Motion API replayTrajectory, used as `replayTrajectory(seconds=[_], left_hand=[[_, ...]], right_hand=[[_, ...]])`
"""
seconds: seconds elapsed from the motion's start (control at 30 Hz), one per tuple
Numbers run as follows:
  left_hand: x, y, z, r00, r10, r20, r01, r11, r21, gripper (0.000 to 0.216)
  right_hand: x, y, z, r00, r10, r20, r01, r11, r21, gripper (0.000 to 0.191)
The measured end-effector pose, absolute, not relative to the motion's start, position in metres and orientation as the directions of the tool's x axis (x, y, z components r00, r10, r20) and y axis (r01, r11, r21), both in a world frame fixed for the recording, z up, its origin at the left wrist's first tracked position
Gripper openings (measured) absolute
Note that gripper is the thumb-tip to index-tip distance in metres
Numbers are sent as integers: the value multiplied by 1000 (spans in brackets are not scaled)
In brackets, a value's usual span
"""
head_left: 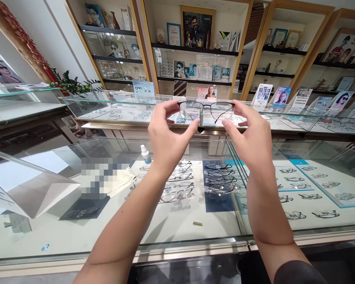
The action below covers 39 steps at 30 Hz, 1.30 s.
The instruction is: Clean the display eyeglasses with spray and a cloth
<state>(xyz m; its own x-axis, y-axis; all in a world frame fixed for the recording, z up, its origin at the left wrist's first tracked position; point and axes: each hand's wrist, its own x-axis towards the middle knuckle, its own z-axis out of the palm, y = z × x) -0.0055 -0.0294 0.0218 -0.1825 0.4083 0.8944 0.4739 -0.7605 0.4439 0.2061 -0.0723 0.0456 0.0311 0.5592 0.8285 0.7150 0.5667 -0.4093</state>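
Held up in front of me above the glass counter is a pair of eyeglasses with a dark, thin upper rim and clear lenses. My left hand grips its left end between fingers, the thumb stretched below the left lens. At the other end, my right hand has its fingers on the right corner, its thumb below the right lens. One temple shows behind the right lens. Below, inside or on the glass case, several glasses lie in a column beside a dark blue display mat bearing more frames.
A white spray bottle and a pale yellow cloth are on the left of the counter. A white folded card stand is further left. Across stands another glass showcase with advertising cards; shelves line the wall.
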Motion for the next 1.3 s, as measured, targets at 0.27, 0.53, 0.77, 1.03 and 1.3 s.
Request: replayTrajectory(seconds=[0.27,0.53,0.77,1.03,1.3], left_hand=[[-6,-14,17,-222,490,843,377,-754,538,64],[-7,-14,16,-273,378,884,424,-778,464,66],[-7,-26,18,-260,280,924,531,-758,379,67],[-8,-25,19,-223,285,932,473,-805,359,67],[-17,-8,23,-164,419,893,375,-811,450,72]], right_hand=[[188,-75,45,24,498,867,739,574,-351,50],[191,-65,41,69,539,840,619,637,-459,54],[201,-47,40,138,582,801,505,655,-563,47],[203,-52,45,150,615,774,438,661,-610,43],[197,-63,49,125,641,757,396,668,-630,39]])
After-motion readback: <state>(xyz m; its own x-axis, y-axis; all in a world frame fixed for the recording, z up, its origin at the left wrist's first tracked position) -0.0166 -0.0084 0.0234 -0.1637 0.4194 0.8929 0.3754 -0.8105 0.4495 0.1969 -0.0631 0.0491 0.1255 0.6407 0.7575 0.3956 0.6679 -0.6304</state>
